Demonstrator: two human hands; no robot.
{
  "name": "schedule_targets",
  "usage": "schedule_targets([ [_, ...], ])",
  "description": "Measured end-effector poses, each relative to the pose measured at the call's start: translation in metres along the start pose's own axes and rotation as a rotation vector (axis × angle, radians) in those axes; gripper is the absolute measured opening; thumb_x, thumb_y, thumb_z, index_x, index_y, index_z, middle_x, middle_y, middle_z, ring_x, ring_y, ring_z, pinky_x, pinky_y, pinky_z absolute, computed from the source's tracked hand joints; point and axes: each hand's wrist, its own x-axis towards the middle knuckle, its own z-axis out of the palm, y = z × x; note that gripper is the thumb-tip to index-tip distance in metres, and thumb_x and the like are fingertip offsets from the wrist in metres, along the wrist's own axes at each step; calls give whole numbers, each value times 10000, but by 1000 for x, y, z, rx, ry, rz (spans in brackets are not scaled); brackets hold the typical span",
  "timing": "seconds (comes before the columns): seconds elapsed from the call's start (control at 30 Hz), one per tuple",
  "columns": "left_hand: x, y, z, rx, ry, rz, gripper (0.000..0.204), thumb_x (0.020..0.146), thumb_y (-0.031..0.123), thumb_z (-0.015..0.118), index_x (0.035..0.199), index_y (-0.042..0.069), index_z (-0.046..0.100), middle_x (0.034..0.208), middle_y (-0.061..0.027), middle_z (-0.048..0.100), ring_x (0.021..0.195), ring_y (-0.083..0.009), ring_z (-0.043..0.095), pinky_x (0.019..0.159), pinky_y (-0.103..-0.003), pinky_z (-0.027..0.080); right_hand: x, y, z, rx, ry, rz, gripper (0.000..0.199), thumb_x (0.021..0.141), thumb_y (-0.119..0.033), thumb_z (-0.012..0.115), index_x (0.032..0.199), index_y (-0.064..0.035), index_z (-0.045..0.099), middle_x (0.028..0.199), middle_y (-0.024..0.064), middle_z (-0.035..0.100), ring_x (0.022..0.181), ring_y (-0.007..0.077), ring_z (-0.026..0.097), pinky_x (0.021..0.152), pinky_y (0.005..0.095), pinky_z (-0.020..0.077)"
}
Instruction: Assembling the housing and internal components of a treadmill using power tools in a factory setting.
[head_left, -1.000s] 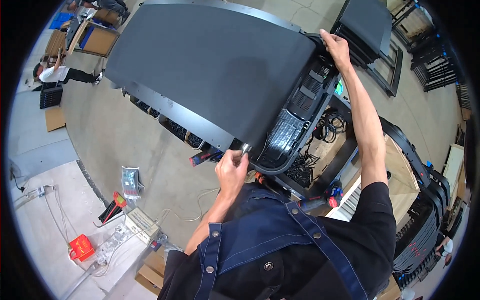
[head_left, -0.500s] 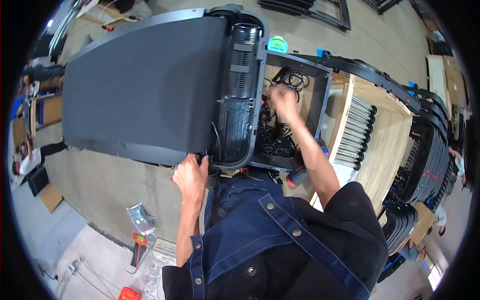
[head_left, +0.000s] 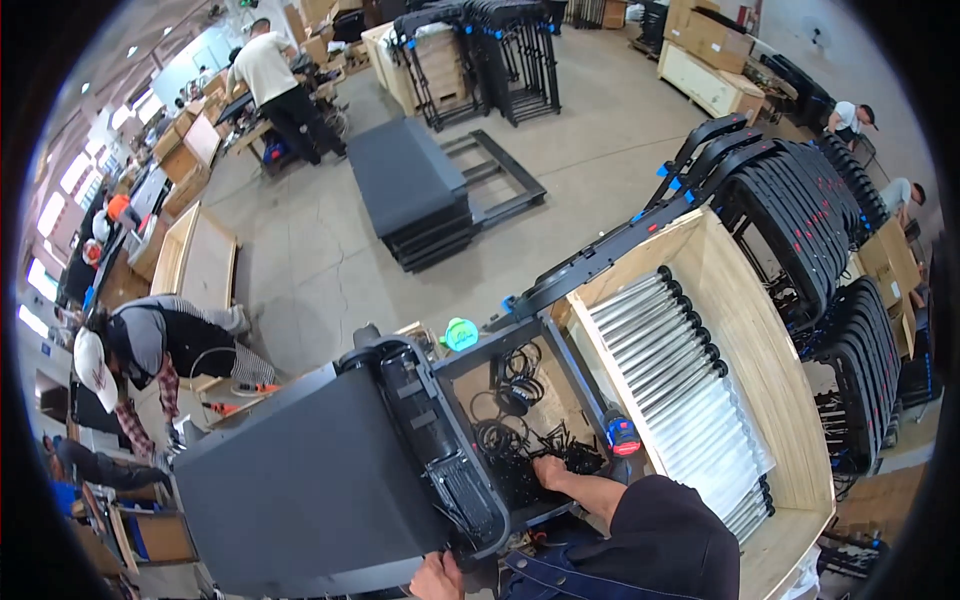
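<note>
A treadmill deck (head_left: 310, 490) with a dark belt lies in front of me, its motor bay (head_left: 455, 485) uncovered at the right end. My left hand (head_left: 437, 577) is closed at the deck's near right corner; what its fingers pinch is hidden. Beside the motor bay stands a dark-framed tray (head_left: 578, 375). Coiled black cables (head_left: 515, 398) lie in its far part, and a heap of small black parts, seemingly bolts (head_left: 525, 485), fills the near part. My right hand (head_left: 549, 471) reaches into that heap with fingers drawn together, their tips hidden.
A red-and-blue power drill (head_left: 622, 436) sits between the tray and a wooden crate (head_left: 790, 430) of metal rollers (head_left: 665, 350). Black frames (head_left: 790, 220) stand at the right. Beyond are stacked dark boards (head_left: 405, 185). A co-worker (head_left: 175, 345) bends over at the left.
The view has tipped up and swung, showing more of the workshop. My right hand has moved from the cables toward the near heap of small parts. My left hand stays at the deck's corner.
</note>
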Motion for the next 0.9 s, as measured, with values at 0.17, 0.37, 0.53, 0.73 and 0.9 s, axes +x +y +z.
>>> schedule_targets([
  [0.17, -29, -24, -20, -71, -130, -55, 370, 996, 434, 573, 1082, 99, 707, 885, -243, 725, 799, -452, 705, 722, -542, 544, -26, -12, 14, 229, 311, 78, 213, 900, -153, 608, 1047, -10, 664, 1000, 236, 733, 972, 421, 712, 837, 523, 569],
  [0.37, -4, -68, -20, -675, -230, 143, 286, 944, 253, 705, 1121, 29, 722, 907, -194, 742, 818, -324, 730, 751, -393, 558, -76, -16, -45, 776, 554, -417, 142, 888, -150, 718, 814, -33, 689, 752, 78, 691, 586, 203, 662, 524, 374, 545],
  [0.53, 35, -70, -60, -514, -116, 604, 142, 891, 60, 712, 1032, 39, 710, 852, -114, 681, 758, -314, 638, 692, -395, 517, -218, -116, -118, 1180, 359, -229, 231, 935, -183, 753, 1054, 15, 735, 840, 23, 686, 699, 92, 650, 626, 250, 524],
  [0.73, 70, -55, -63, -149, -160, 1172, 359, 750, -32, 707, 1094, 70, 695, 1151, -62, 637, 1126, -277, 578, 991, -414, 468, -249, -181, -88, 262, 465, -501, 129, 891, -140, 697, 972, -40, 698, 923, 140, 645, 839, 374, 662, 728, 473, 535],
  [0.9, 92, -43, -29, 242, -236, 1511, 175, 791, 83, 646, 962, 98, 678, 1052, -62, 593, 1148, -250, 563, 1036, -397, 443, -241, -198, -71, 106, 435, -463, 76, 838, -61, 686, 883, -13, 649, 946, 162, 628, 833, 386, 670, 721, 491, 545],
])
